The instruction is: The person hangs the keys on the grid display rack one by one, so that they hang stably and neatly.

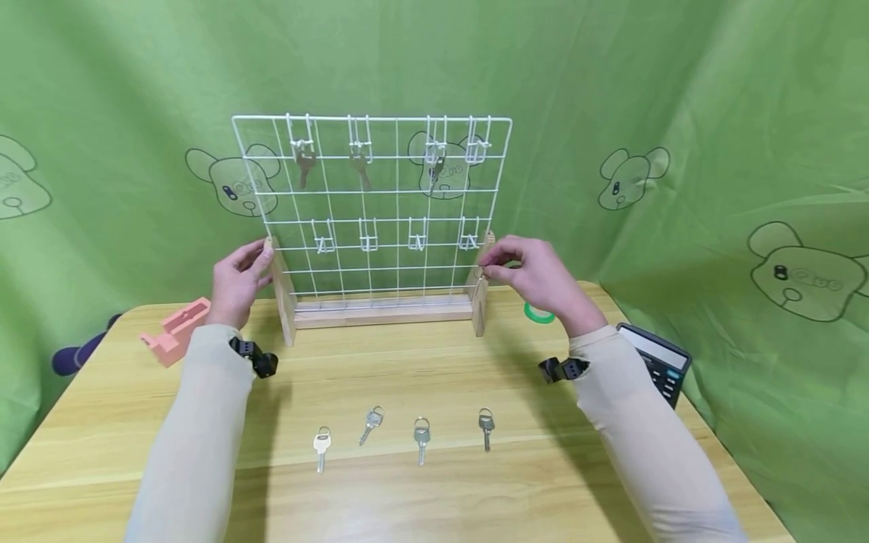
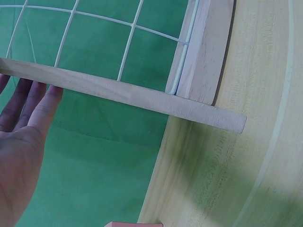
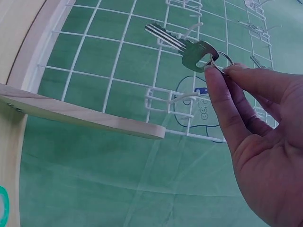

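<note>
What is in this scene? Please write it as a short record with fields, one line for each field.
Left hand: left hand touches the left wooden post of the rack, fingers straight
Right hand: right hand pinches the ring of a key near a lower hook
Rack: white wire grid, upright on the table
Hanging: three keys on upper hooks
Lying: four keys in a row
Other: pink block, calculator, green tape ring
</note>
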Action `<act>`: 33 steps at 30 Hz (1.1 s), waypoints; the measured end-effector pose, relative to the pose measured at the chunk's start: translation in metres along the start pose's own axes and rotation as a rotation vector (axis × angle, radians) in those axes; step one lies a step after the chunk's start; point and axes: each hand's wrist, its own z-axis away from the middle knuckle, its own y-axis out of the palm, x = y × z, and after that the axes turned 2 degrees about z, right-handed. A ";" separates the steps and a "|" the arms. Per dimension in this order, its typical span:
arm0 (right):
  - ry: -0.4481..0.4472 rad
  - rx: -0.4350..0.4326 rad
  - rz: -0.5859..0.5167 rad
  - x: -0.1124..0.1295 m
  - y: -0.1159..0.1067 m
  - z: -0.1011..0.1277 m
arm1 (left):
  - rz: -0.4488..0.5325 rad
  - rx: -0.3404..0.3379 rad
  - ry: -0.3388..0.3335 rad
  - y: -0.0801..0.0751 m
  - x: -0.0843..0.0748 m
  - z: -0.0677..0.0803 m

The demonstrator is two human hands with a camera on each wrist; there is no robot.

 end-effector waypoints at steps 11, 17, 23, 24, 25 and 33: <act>0.032 -0.093 -0.044 0.011 -0.008 -0.016 | -0.020 -0.016 0.014 0.000 0.000 0.001; 0.043 -0.116 -0.034 0.019 -0.015 -0.025 | -0.025 -0.008 0.025 0.000 -0.002 0.000; 0.039 -0.172 -0.043 0.028 -0.025 -0.030 | -0.006 -0.008 0.019 0.002 -0.002 -0.002; 0.037 -0.182 -0.047 0.029 -0.026 -0.031 | -0.005 -0.009 0.017 0.002 -0.002 -0.001; 0.036 -0.193 -0.048 0.030 -0.027 -0.032 | -0.005 -0.009 0.017 0.002 -0.002 -0.001; 0.055 -0.270 -0.099 0.038 -0.034 -0.040 | -0.020 -0.006 0.010 0.002 -0.002 0.000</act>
